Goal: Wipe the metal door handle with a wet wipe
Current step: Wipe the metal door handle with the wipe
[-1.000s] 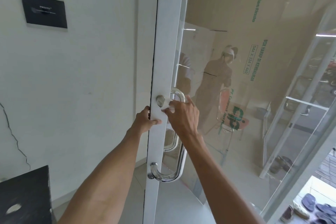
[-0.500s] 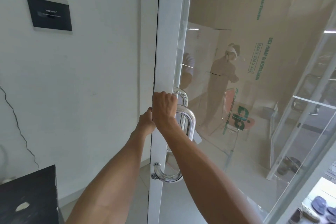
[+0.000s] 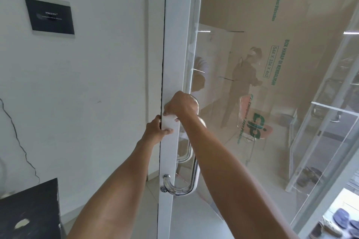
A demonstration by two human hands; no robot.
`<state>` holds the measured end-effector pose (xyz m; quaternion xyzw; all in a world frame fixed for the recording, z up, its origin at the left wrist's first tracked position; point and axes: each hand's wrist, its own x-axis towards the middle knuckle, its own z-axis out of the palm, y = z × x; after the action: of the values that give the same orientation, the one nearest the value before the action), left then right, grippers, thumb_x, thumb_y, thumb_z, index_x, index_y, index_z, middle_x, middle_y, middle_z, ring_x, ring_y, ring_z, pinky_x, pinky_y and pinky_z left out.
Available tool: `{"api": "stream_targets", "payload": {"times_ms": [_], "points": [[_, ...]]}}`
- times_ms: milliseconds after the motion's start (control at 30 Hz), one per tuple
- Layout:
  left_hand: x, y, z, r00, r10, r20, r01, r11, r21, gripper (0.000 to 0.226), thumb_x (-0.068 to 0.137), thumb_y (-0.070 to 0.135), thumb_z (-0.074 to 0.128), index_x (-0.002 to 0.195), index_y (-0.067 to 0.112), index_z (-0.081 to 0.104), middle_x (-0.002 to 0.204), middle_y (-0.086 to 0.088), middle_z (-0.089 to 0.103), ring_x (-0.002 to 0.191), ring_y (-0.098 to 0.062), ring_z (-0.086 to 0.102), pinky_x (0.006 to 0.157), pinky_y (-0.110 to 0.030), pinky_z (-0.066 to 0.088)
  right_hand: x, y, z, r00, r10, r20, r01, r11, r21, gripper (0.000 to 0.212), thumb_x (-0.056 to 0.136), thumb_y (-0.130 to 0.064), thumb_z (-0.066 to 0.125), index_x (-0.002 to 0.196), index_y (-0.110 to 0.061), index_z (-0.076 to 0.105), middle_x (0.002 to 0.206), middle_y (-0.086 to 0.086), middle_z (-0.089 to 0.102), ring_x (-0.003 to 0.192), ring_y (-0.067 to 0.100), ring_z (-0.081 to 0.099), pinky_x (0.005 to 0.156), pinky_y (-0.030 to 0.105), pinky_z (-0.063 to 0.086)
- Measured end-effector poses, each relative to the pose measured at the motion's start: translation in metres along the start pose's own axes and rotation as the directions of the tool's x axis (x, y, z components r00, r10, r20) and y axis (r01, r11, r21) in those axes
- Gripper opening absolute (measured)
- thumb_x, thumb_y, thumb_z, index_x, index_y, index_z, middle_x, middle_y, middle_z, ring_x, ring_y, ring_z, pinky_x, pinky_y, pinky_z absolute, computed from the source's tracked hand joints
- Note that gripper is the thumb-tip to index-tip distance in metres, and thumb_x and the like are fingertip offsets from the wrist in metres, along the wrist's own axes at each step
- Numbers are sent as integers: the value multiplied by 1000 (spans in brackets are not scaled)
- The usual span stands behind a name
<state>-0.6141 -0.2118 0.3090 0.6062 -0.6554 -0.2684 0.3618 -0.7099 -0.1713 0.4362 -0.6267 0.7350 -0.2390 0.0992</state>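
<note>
A white wall (image 3: 87, 83) with a black plaque (image 3: 49, 15) meets a glass door (image 3: 262, 151) in a white door frame (image 3: 174, 44). A curved metal door handle (image 3: 191, 180) runs down the frame's right side. The right hand (image 3: 181, 105) curls over the handle's top end, pressing a white wet wipe (image 3: 169, 120) there. Just below, the left hand (image 3: 156, 132) grips the frame's left edge, thumb on its face.

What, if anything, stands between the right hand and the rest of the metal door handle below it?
Nothing visible does. The right hand holds the wet wipe on the top of the door handle, whose bar runs bare to its lower mount. The left hand grips the door frame, off the bar.
</note>
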Motion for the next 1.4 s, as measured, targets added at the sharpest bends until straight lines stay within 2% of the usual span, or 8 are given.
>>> {"api": "stream_targets", "payload": {"times_ms": [167,367,467,567,900,1033,1267,1400], "points": [[-5,5,0,999,-51,-3,51,998,40,42,90,31,59,125,10,51,111,-16,63,91,-31,60,73,-37,46,-15,-16,24,971,-148,-186,85,947,-310,24,76,-15,73,70,-19,50,58,-3,40,71,19,58,61,27,38],[-5,5,2,998,-36,-49,39,998,51,36,96,26,51,122,1,54,115,-22,64,110,-40,59,91,-42,49,-24,-17,56,919,-371,-132,148,638,-756,9,89,-6,60,93,-8,67,85,9,71,83,28,67,110,57,33],[-2,2,2,999,-8,-34,11,995,98,38,94,34,48,124,10,51,94,-8,63,81,-24,61,68,-30,44,-24,-6,51,876,-469,-112,228,608,-760,15,86,-5,64,75,-12,56,71,2,60,71,20,61,106,49,40],[-3,-1,0,1000,0,-24,0,1000,16,42,86,36,60,122,18,49,78,5,56,68,-13,53,56,-26,40,-21,-1,36,852,-508,-127,305,679,-668,32,79,-3,68,65,-16,44,56,-3,35,62,15,46,69,29,43],[-9,-3,0,1000,21,-22,-21,1000,-23,61,77,33,77,127,17,47,97,0,58,89,-23,56,75,-28,42,-6,-8,9,988,-122,-91,99,970,-221,26,76,-13,70,63,-15,47,63,0,52,68,19,55,53,25,38],[-10,-2,-1,1000,12,-18,-13,999,-35,56,76,33,78,121,15,50,99,-3,63,88,-24,60,75,-31,47,-7,-6,4,1000,-4,21,5,999,-33,18,74,-21,77,87,-13,67,80,0,69,82,19,70,67,24,52],[-10,2,0,998,-8,-62,9,1000,26,37,94,27,55,121,2,55,112,-21,65,105,-39,61,81,-36,47,-39,-12,52,913,-395,-106,191,641,-743,9,89,-16,59,87,-11,66,81,7,66,84,28,64,117,57,18],[-9,-3,-2,998,49,-49,-49,999,19,40,88,31,63,122,14,54,78,5,61,69,-12,59,56,-20,41,-36,14,46,804,-586,-98,322,568,-758,10,89,-8,56,87,-8,65,75,6,53,74,21,57,121,49,12]]}}
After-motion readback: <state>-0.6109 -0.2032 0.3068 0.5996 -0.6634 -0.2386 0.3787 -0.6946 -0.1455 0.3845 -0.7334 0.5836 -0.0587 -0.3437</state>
